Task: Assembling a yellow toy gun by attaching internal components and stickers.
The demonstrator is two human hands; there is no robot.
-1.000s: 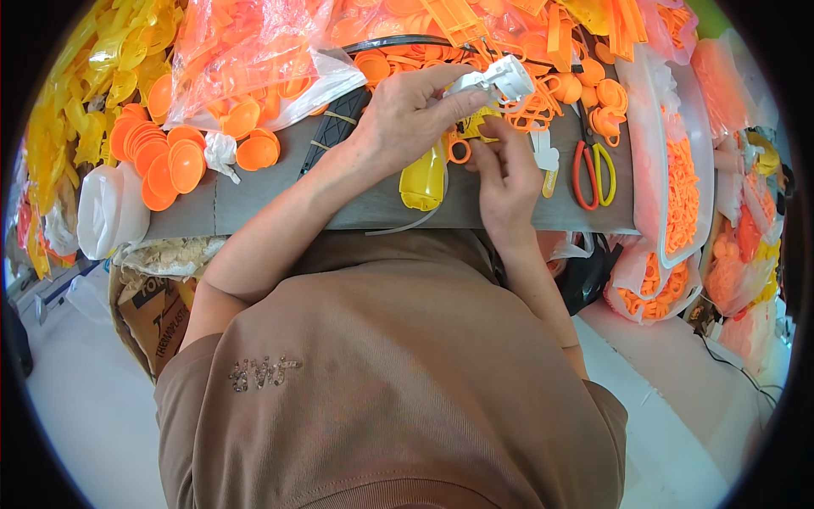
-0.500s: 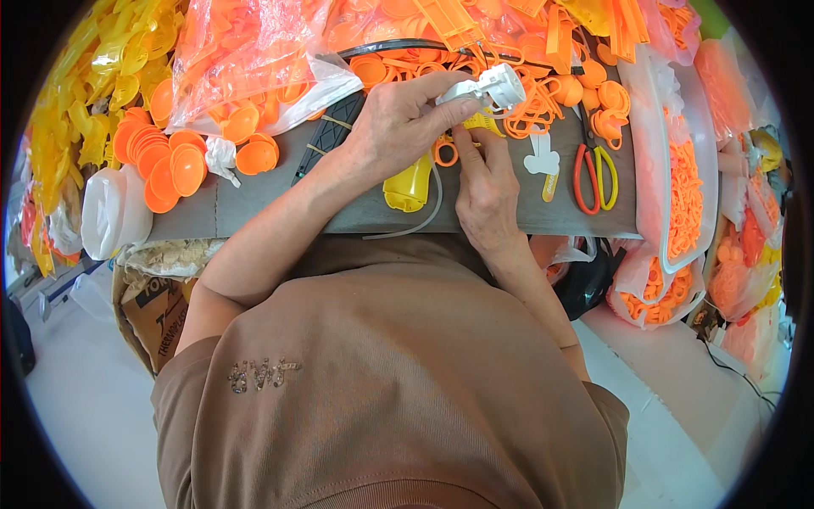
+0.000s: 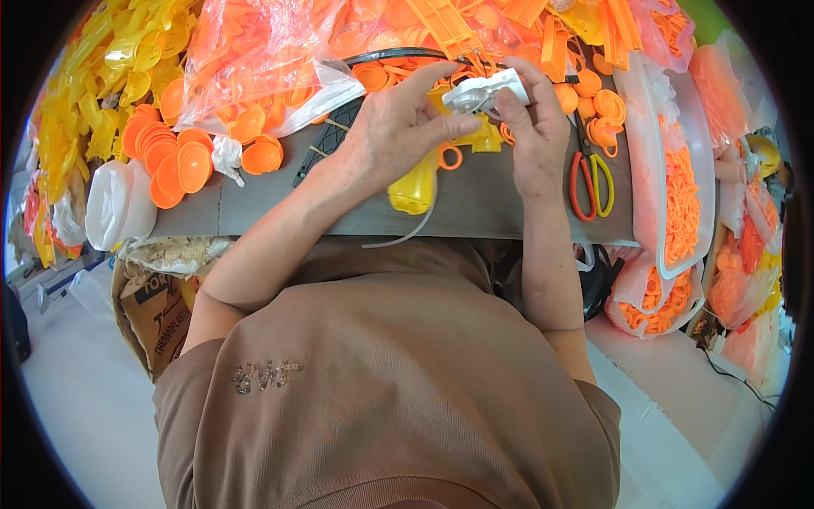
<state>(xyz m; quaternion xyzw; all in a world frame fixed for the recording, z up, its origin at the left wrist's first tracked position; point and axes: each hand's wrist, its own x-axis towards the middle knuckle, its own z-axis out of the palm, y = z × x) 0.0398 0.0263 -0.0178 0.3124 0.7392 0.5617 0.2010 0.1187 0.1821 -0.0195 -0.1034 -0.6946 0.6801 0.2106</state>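
My right hand (image 3: 543, 131) pinches a white plastic part (image 3: 485, 92) between thumb and fingers, holding it above the bench. My left hand (image 3: 394, 127) is at the part's left end, with thumb and index finger spread around it; whether they touch it is unclear. Below lies a yellow hollow plastic body (image 3: 413, 191), partly covered by my left hand. A thin clear tube (image 3: 407, 236) curves beside it toward the bench's front edge. An orange ring (image 3: 450, 157) sits between my hands. More yellow plastic (image 3: 485, 136) shows behind them.
Red-and-yellow-handled pliers (image 3: 592, 182) lie right of my right hand. Orange cups (image 3: 182, 165) are stacked at left, near a white container (image 3: 119, 204). A clear bin (image 3: 670, 254) of orange pieces stands at right. Plastic bags (image 3: 254, 59) of orange parts fill the back.
My right hand has risen from the bench and taken hold of the white part, which has turned. My left fingers have spread apart from their grip on it.
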